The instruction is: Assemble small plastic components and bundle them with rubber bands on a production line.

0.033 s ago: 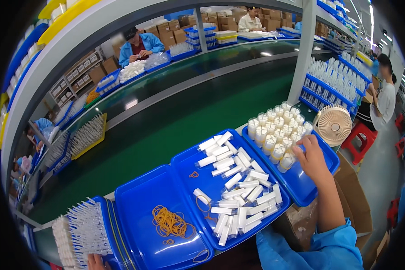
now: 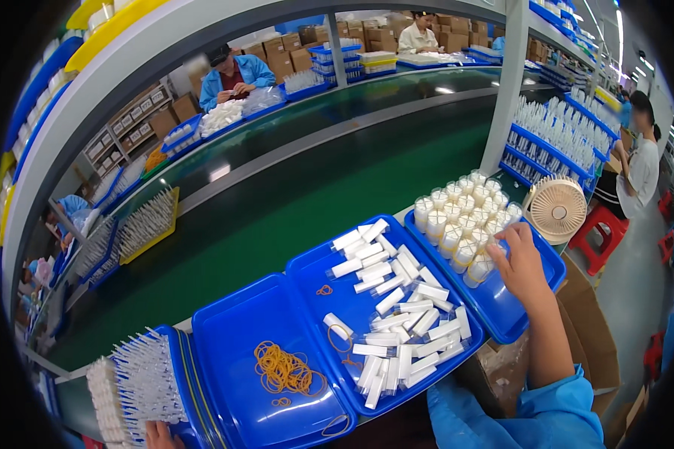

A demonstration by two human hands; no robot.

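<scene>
My right hand [image 2: 520, 266] reaches into the right blue tray [image 2: 502, 314]. Its fingers are bent over the near edge of a cluster of upright white capped bottles [image 2: 457, 213]; I cannot see whether it grips one. The middle blue tray [image 2: 314, 277] holds several white tubes [image 2: 397, 314] lying flat. The left blue tray [image 2: 232, 329] holds a heap of orange rubber bands [image 2: 284, 370]. Only a sliver of my left hand [image 2: 161, 435] shows at the lower edge, beside a rack of white bristly pieces [image 2: 135, 382].
A green conveyor belt [image 2: 277, 217] runs behind the trays. A small beige fan [image 2: 558, 209] stands at the right, with a red stool [image 2: 603, 228] and a cardboard box [image 2: 584, 337] below. A person in blue [image 2: 236, 75] sits across the belt; another person [image 2: 640, 165] stands at the right.
</scene>
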